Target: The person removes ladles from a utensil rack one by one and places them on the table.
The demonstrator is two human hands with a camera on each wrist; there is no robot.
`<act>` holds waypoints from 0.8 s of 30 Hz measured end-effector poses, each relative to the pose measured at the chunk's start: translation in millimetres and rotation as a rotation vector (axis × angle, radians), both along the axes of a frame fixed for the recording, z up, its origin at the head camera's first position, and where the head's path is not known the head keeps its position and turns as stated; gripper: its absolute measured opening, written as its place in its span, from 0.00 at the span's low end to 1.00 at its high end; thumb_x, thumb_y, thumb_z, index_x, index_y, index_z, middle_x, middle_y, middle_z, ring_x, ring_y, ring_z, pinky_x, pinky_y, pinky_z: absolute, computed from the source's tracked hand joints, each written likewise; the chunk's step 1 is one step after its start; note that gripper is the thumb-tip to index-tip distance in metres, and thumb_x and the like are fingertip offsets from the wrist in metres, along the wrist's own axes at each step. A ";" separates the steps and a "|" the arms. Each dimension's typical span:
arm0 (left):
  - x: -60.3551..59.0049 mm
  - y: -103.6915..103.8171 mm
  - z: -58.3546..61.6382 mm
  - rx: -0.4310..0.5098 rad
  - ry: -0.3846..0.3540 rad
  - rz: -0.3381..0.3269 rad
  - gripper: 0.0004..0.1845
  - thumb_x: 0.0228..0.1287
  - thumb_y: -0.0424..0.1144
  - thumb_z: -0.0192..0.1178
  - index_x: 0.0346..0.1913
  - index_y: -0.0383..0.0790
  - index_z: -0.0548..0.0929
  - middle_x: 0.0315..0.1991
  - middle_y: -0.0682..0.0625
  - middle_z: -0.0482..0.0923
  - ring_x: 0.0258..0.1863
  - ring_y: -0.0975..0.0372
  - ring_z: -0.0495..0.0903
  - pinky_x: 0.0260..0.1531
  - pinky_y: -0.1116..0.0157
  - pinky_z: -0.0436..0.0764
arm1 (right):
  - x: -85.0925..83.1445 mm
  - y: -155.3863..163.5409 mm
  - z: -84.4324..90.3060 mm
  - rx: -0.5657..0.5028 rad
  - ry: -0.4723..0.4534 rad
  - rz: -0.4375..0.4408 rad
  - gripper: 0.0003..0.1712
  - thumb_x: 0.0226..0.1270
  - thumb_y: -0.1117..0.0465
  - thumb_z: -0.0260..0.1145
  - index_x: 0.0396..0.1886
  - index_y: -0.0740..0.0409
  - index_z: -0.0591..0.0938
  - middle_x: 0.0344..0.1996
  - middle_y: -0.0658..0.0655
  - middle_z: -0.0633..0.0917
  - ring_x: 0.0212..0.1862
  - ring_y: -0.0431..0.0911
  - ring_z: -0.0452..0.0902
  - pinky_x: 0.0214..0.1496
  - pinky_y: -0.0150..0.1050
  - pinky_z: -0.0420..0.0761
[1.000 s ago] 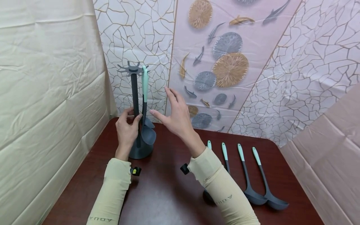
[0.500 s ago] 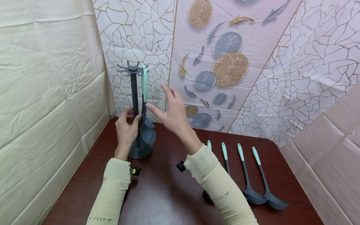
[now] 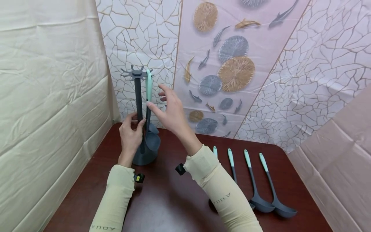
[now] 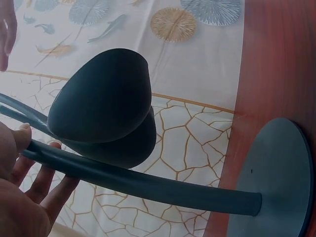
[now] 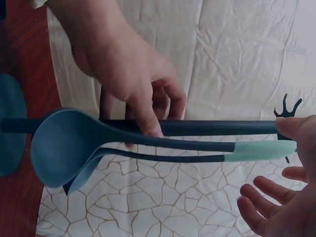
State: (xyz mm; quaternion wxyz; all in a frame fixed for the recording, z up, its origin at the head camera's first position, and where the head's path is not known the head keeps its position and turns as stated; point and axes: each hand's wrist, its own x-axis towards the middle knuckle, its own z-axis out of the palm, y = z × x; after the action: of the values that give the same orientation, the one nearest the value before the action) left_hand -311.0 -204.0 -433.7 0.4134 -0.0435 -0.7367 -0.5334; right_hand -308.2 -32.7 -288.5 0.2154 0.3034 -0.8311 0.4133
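Note:
A dark utensil stand (image 3: 138, 96) with a hooked top and round base stands at the table's left. My left hand (image 3: 130, 133) grips its pole, fingers behind and thumb in front. From one side of the hooked top hang two ladles with mint handles, one behind the other: the front ladle (image 3: 153, 141) and the rear ladle (image 5: 173, 158). My right hand (image 3: 173, 114) is beside their handles, fingers spread and loosely bent. Its thumb overlaps the front handle in the head view; whether it touches cannot be told. In the left wrist view both dark bowls (image 4: 101, 98) hang beside the pole.
Several more ladles lie in a row on the dark red table (image 3: 162, 199) at the right, among them the rightmost ladle (image 3: 272, 185). My right sleeve (image 3: 223, 190) partly covers some. Patterned cloth (image 3: 213, 64) hangs behind the table.
My right hand has moved left to the hanging ladles' handles, and its fingers have bent a little more. My left hand stays on the pole.

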 end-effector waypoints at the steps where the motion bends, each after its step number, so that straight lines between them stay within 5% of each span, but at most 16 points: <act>1: 0.2 -0.1 -0.6 -0.002 -0.002 -0.001 0.17 0.74 0.38 0.69 0.61 0.39 0.84 0.47 0.42 0.86 0.44 0.56 0.87 0.37 0.75 0.84 | -0.5 -1.4 0.2 -0.006 -0.002 0.006 0.41 0.74 0.47 0.72 0.81 0.54 0.68 0.62 0.59 0.82 0.59 0.50 0.81 0.58 0.47 0.81; 15: -1.5 -1.9 -2.0 0.003 0.018 -0.034 0.19 0.74 0.39 0.69 0.63 0.37 0.84 0.49 0.41 0.85 0.45 0.53 0.87 0.37 0.79 0.82 | -6.7 -14.7 5.7 -0.063 -0.014 0.061 0.33 0.77 0.53 0.69 0.75 0.58 0.72 0.52 0.58 0.85 0.49 0.49 0.86 0.53 0.41 0.85; 24: -2.0 -4.4 -0.7 -0.015 0.003 -0.035 0.19 0.74 0.40 0.69 0.62 0.37 0.84 0.49 0.41 0.85 0.46 0.54 0.87 0.38 0.68 0.86 | -8.5 -21.9 8.4 -0.070 -0.037 0.076 0.26 0.80 0.58 0.66 0.72 0.57 0.73 0.45 0.56 0.87 0.43 0.48 0.87 0.45 0.37 0.85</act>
State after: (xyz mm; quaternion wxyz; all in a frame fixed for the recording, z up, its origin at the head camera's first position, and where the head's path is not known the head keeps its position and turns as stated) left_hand -313.0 -208.4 -434.3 0.4048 -0.0604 -0.7391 -0.5351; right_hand -316.8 -54.6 -280.2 0.1944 0.3193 -0.8080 0.4554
